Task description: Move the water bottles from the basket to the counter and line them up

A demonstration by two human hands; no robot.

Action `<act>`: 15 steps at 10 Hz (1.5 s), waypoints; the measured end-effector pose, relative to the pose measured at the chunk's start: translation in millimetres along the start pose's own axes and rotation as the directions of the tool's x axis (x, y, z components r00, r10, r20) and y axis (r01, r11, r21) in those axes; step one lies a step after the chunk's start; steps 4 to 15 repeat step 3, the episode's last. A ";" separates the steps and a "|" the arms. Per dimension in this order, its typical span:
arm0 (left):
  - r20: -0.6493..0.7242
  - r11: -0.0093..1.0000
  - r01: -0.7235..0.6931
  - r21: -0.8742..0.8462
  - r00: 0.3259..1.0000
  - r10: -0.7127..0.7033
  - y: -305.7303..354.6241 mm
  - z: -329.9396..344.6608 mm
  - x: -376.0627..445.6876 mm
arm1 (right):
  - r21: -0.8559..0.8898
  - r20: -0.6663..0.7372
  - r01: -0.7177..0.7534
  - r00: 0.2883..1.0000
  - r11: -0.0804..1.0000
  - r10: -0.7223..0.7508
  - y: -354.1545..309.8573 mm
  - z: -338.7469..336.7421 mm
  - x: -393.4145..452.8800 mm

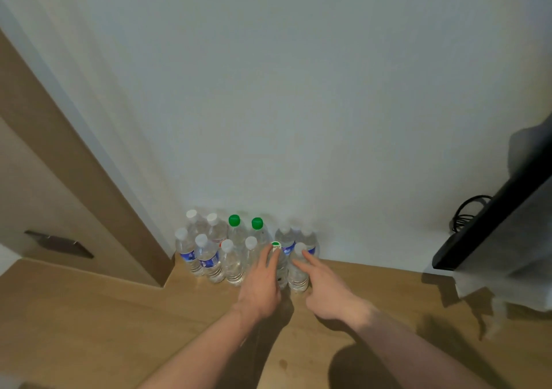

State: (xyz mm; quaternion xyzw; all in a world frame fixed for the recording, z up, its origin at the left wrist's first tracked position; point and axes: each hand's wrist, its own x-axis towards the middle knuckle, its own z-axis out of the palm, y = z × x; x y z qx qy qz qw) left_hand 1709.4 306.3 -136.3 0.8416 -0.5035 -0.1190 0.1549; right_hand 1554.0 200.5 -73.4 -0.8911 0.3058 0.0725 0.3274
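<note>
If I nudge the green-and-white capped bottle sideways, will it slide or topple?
Probably topples: the green-and-white capped bottle is tall and narrow. Neighbours touching it, like the white-capped bottle, may brace it or fall too. Thin clear plastic likely dents.

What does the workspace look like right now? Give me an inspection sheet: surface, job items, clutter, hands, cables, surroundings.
Surface: wooden counter, bare in front of the bottles.
Job's things: water bottles stand upright in two rough rows against the wall; two green-capped bottles in the back row; a bottle with a green-and-white cap and a white-capped bottle at the front right. No basket in view.
Clutter: nothing seen.
Grippers: left hand wraps the green-and-white-capped bottle; right hand has fingers spread, touching the white-capped bottle.
Cables: coiled black cable by the wall at right.
Surroundings: pale wall; brown panel at left; dark flat object at right.
</note>
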 end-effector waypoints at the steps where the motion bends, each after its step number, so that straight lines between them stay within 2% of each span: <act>1: -0.010 1.000 0.004 -0.025 1.000 -0.004 1.8 -1.6 -14.3 | -0.050 0.036 -0.002 0.999 0.999 0.004 1.6 -5.1 -8.3; 3: -0.098 0.998 0.016 0.063 0.995 -0.010 2.3 -27.0 -70.6 | -0.018 0.062 0.044 0.997 0.999 -0.042 4.1 -4.2 -25.6; 15: -0.098 0.998 0.016 0.063 0.995 -0.010 2.3 -27.0 -70.6 | -0.018 0.062 0.044 0.997 0.999 -0.042 4.1 -4.2 -25.6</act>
